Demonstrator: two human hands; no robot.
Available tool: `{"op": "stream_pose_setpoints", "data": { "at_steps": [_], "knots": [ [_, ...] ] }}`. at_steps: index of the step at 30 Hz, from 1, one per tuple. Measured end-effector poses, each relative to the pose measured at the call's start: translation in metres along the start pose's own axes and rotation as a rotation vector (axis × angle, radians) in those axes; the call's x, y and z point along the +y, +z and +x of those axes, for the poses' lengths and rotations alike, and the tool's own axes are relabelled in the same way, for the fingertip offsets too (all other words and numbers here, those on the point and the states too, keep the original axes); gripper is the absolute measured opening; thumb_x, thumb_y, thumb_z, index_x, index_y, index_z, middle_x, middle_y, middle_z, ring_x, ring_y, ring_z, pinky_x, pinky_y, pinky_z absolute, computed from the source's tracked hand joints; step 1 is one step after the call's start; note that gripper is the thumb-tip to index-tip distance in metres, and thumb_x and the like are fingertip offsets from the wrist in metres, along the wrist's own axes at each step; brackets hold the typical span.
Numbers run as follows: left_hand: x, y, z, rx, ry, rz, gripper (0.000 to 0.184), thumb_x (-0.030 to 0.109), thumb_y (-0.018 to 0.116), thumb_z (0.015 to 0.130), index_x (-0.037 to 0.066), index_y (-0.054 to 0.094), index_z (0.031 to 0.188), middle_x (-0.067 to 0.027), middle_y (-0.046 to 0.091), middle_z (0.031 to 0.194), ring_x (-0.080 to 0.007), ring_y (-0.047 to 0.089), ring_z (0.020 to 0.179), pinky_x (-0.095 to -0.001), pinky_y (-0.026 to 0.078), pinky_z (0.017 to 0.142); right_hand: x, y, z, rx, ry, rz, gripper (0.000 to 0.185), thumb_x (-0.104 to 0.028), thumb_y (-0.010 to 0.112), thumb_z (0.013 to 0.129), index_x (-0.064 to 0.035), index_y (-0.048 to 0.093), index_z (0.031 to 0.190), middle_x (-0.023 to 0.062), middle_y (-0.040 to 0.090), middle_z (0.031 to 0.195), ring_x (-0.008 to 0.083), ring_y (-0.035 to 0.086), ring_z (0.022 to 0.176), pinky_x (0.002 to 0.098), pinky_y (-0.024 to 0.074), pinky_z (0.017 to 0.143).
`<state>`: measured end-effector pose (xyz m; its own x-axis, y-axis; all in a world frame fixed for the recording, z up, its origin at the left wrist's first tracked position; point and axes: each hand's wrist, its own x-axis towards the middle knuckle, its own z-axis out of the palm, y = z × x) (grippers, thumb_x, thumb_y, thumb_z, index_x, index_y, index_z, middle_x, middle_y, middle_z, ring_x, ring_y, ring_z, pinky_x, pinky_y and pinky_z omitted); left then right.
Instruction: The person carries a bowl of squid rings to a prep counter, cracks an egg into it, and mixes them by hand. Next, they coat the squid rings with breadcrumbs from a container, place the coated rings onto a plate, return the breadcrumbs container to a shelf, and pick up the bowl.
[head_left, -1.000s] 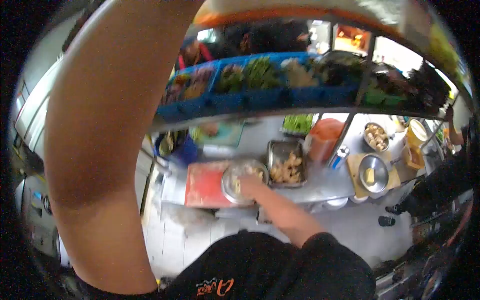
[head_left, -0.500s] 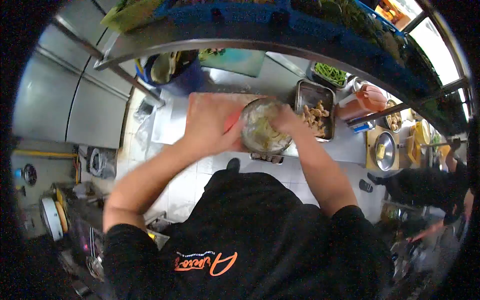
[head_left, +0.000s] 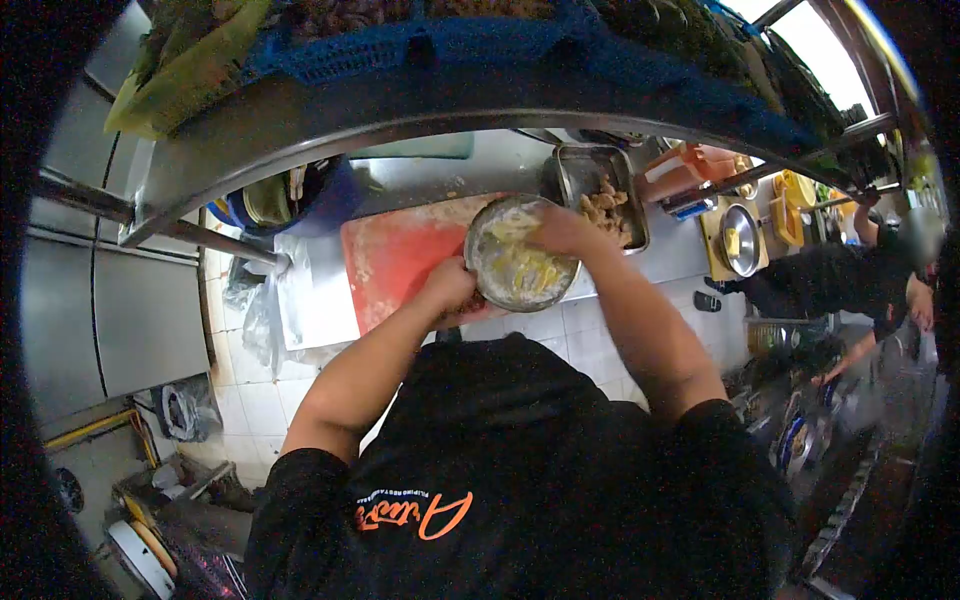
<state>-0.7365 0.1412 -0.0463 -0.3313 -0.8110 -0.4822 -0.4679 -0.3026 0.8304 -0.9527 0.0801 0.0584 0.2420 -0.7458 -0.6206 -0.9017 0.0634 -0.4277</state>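
Note:
A round metal bowl [head_left: 480, 286] sits over the right end of a red cutting board [head_left: 385, 262]. Inside it are yellow strips or pieces coated in white, flour-like powder [head_left: 515, 262]. My left hand [head_left: 452, 284] is closed on the bowl's near-left rim. Over the bowl's right side, my right hand [head_left: 562, 234] reaches in among the coated pieces; its fingers are blurred and partly hidden. Right of the bowl stands a rectangular metal tray [head_left: 570, 172] with browned, lumpy pieces [head_left: 606, 208] in it.
A metal shelf [head_left: 400, 118] with blue crates [head_left: 490, 42] spans above the counter. At the left stands a blue bucket [head_left: 325, 208]. To the right are a reddish container [head_left: 680, 172] and a steel bowl [head_left: 740, 262]. Another person [head_left: 840, 272] is at far right.
My left hand has come from above the cutting board to the bowl's rim and closed on it. My right hand stays in the bowl. The camera view has shifted.

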Motion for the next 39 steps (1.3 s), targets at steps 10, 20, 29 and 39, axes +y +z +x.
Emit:
{"op": "stream_pose_setpoints", "data": {
  "at_steps": [10,20,29,39],
  "knots": [
    [0.036,-0.015,-0.013,0.026,-0.051,0.168,0.022,0.015,0.053,0.091,-0.005,0.062,0.095,-0.0193,0.068,0.074,-0.0263,0.067,0.058,-0.0403,0.052,0.051,0.019,0.028,-0.001,0.181,-0.097,-0.056,0.041,-0.027,0.059,0.083,-0.0160,0.061,0.123,0.0235,0.053,0.130,0.0435,0.050,0.120,0.0502,0.0487,0.095],
    [0.004,-0.004,-0.015,0.088,0.039,0.005,0.021,0.014,0.052,0.093,-0.005,0.060,0.093,-0.0188,0.067,0.074,-0.0258,0.066,0.056,-0.0398,0.052,0.051,0.013,0.065,0.012,0.378,-0.160,0.120,0.066,-0.022,0.065,0.077,0.0048,0.044,0.135,0.0283,0.062,0.113,0.0337,0.066,0.101,0.0456,0.0530,0.086],
    [-0.007,-0.001,-0.011,-0.056,-0.096,-0.217,0.020,0.017,0.051,0.098,-0.001,0.053,0.090,-0.0142,0.063,0.069,-0.0202,0.065,0.054,-0.0356,0.050,0.044,-0.030,-0.013,-0.086,0.276,-0.147,0.109,0.047,-0.014,0.060,0.075,0.0030,0.054,0.118,0.0238,0.065,0.106,0.0344,0.064,0.099,0.0399,0.0499,0.085],
    [0.006,-0.014,-0.017,-0.075,-0.197,-0.280,0.018,0.018,0.056,0.095,0.001,0.062,0.097,-0.0141,0.067,0.083,-0.0211,0.063,0.063,-0.0360,0.054,0.054,0.004,0.069,-0.040,0.249,-0.103,-0.046,0.054,-0.023,0.067,0.074,0.0002,0.058,0.122,0.0275,0.063,0.113,0.0419,0.061,0.104,0.0479,0.0494,0.092]
  ]
}}
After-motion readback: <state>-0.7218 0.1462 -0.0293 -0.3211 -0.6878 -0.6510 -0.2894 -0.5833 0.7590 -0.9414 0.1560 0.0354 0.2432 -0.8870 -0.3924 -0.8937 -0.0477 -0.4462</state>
